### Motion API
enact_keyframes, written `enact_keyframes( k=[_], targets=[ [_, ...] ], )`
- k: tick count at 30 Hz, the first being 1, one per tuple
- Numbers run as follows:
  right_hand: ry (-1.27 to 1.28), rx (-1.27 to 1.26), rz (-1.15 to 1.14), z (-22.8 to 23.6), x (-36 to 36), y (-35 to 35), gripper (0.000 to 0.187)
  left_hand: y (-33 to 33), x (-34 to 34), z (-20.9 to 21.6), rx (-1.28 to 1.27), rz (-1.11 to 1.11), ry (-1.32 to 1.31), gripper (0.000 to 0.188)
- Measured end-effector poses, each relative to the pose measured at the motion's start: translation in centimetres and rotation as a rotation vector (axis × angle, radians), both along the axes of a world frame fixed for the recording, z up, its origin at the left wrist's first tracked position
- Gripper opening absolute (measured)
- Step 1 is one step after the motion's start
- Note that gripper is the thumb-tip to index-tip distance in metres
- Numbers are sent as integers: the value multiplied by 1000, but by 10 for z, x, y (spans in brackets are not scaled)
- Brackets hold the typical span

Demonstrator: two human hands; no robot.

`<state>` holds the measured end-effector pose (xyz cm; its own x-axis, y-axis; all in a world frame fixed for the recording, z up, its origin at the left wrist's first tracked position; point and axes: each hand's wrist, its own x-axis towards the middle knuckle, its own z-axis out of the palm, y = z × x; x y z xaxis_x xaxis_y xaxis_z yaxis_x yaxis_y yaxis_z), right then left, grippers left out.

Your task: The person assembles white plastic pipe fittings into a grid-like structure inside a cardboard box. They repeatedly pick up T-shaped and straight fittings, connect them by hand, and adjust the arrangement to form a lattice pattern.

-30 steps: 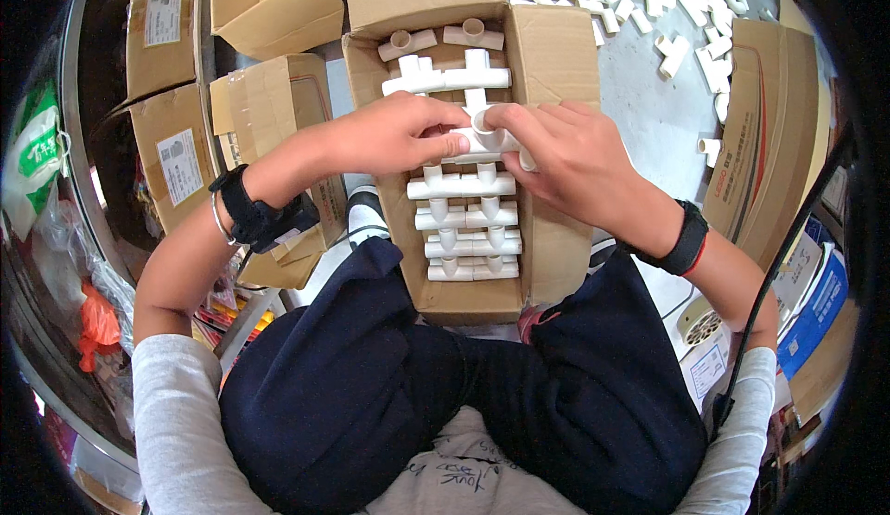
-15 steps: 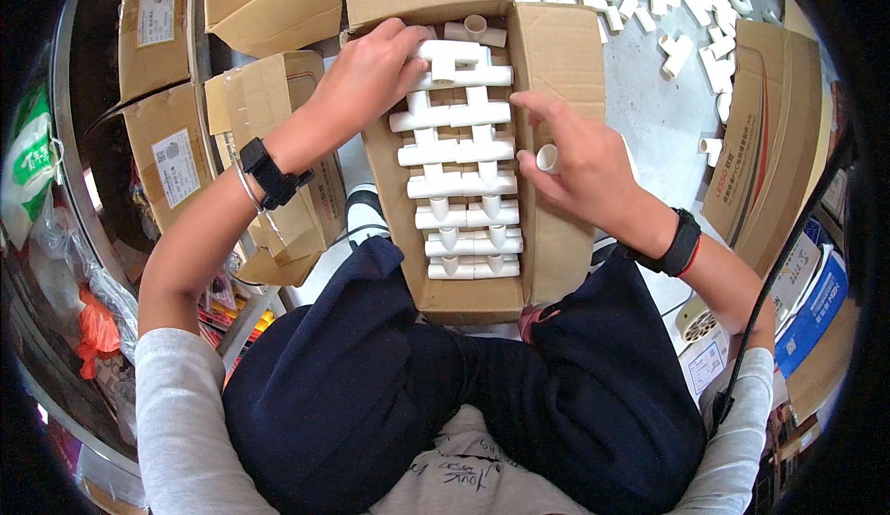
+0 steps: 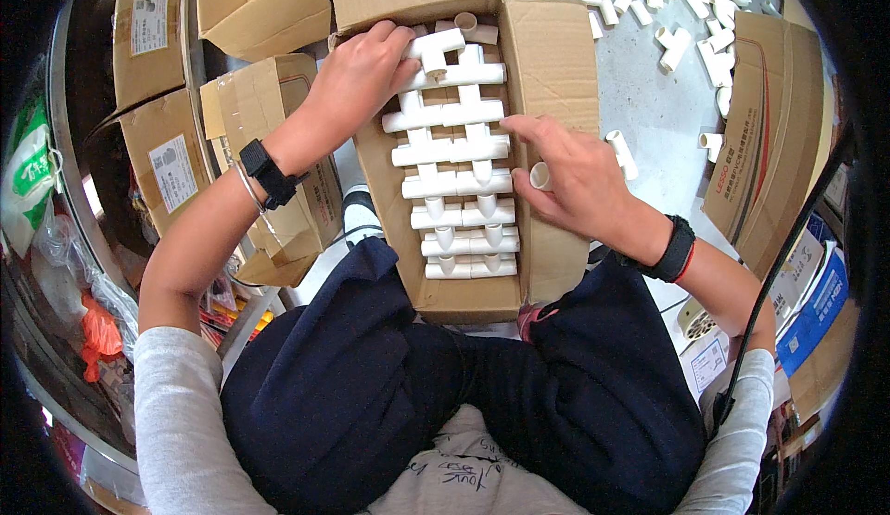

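Beside the left grip, pinching a white tee, fittings line a carton; the right grip clasps another fitting.

Cartons: white labels, left of left hand
Tall carton: lettering, right of right hand
Blue package: white lettering, farther right
Shirt: dark script, below both hands
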<state>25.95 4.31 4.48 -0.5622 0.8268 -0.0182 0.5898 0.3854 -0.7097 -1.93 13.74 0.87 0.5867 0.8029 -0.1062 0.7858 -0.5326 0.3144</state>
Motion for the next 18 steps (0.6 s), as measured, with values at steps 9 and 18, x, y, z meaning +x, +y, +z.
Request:
enact_keyframes(
  k=[9,18],
  targets=[
    [-72,242,-12,6,-6,37,13,1,-2,4,-16,-16,-26,25],
    [-395,458,136,-16,-63,87,16,-11,-18,23,137,-154,202,26]
  ],
)
